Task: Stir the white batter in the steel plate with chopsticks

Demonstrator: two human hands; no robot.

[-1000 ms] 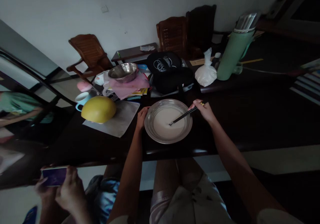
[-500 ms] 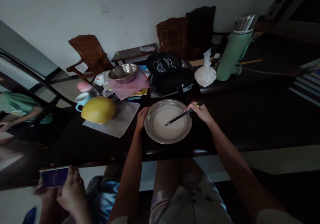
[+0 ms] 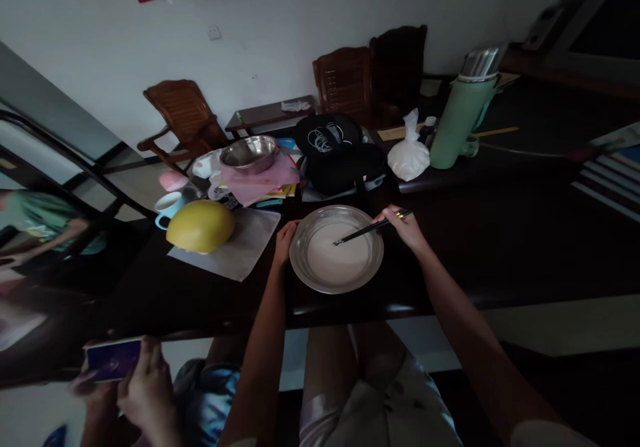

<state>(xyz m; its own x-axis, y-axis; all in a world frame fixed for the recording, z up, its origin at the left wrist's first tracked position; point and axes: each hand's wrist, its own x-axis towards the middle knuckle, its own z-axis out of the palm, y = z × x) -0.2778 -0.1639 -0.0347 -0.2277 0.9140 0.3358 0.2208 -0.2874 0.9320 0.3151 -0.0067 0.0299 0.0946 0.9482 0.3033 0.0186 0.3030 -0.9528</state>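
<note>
A wide metal bowl (image 3: pixel 336 289) stands on the dark table in front of me, with a pale, milky mixture (image 3: pixel 335 264) in it. My left hand (image 3: pixel 285 240) is closed on the bowl's left rim, its fingertips partly hidden. In my right hand (image 3: pixel 405 227) are black chopsticks (image 3: pixel 363 230), slanting down to the left over the bowl. Their tips are at the surface of the mixture. That hand is by the bowl's right rim.
Left of the bowl, a yellow pomelo-like half (image 3: pixel 200 226) lies on a pale sheet (image 3: pixel 250 247) beside a light blue mug (image 3: pixel 169 205). Behind are a smaller metal bowl (image 3: pixel 249 155), black case (image 3: pixel 345 167), tied white bag (image 3: pixel 409 159) and green flask (image 3: pixel 457 124). Another person holds a phone (image 3: pixel 114 359).
The chopstick tips have moved slightly up and to the right in the bowl. My view has tilted up a little; my left hand stays on the rim.
</note>
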